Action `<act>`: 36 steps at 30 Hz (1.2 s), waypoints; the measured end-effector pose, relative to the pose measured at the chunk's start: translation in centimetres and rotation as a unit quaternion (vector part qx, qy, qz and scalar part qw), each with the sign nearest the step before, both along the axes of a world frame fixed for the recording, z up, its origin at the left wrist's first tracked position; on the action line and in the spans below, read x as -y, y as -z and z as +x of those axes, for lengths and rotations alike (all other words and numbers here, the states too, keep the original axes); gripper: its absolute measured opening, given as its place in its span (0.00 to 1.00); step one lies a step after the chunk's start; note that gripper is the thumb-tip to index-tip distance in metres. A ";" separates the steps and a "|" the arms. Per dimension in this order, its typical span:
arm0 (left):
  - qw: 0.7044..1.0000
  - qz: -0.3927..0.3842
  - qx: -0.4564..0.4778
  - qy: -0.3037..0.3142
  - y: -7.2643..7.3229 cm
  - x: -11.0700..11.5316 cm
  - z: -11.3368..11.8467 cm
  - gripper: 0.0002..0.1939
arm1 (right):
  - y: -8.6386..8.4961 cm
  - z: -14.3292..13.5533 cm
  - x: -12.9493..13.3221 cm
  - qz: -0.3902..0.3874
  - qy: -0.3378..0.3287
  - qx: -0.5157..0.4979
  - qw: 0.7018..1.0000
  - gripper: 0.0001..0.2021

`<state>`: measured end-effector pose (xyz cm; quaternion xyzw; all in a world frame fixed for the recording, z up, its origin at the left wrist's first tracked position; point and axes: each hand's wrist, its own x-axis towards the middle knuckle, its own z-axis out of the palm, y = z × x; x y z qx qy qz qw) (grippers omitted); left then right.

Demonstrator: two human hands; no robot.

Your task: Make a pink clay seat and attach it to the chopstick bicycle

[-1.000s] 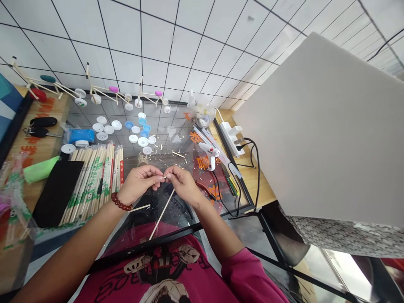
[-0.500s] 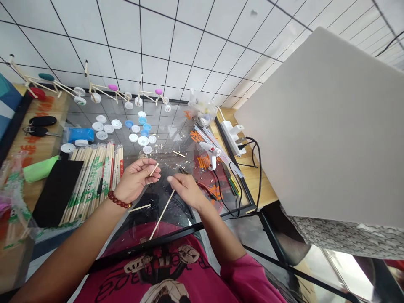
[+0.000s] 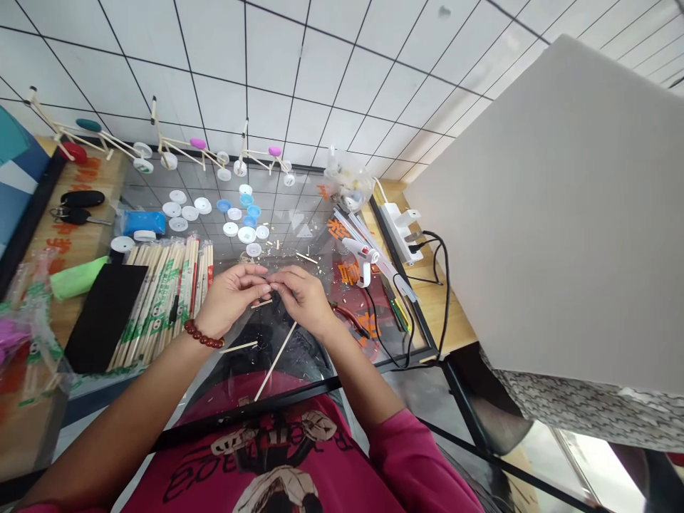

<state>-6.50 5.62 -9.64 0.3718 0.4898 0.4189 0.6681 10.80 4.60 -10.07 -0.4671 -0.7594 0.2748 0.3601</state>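
Observation:
My left hand (image 3: pixel 232 296), a bead bracelet on its wrist, is closed, thumb and fingers pinched together. The short stick piece it held a moment ago is now mostly hidden by the fingers. Against its fingertips my right hand (image 3: pixel 303 298) is also pinched; what lies between its fingers is too small to make out. Just under the left fingers is a short stick piece (image 3: pixel 261 303). A long thin wooden stick (image 3: pixel 276 360) lies on the glass below the right hand, and another short stick (image 3: pixel 239 348) is near the bracelet. Red-handled pliers (image 3: pixel 353 320) lie partly behind my right hand.
Bottle caps (image 3: pixel 246 234) and wood scraps lie beyond my hands. Wrapped chopsticks (image 3: pixel 160 306) and a black sheet (image 3: pixel 104 317) are left. A white glue gun (image 3: pixel 363 256), glue sticks and a power strip (image 3: pixel 398 228) are right. Stick-and-cap models (image 3: pixel 259 153) stand along the wall.
My right hand has moved up and left to meet the left fingertips. The short stick in my left hand is now mostly covered. The view has shifted slightly.

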 end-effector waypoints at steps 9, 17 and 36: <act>0.897 0.218 -0.384 0.000 0.5 -1.4 -3.7 0.08 | 3.3 -0.2 -0.6 -0.063 0.058 0.059 0.995 0.05; 0.762 0.323 -0.549 0.118 2.3 -1.0 -2.9 0.16 | 3.3 -0.7 -0.6 -0.009 0.053 0.243 0.969 0.07; 0.602 0.363 -0.676 0.221 1.4 0.4 0.2 0.16 | 3.9 -1.0 -0.5 0.027 0.043 0.305 0.951 0.11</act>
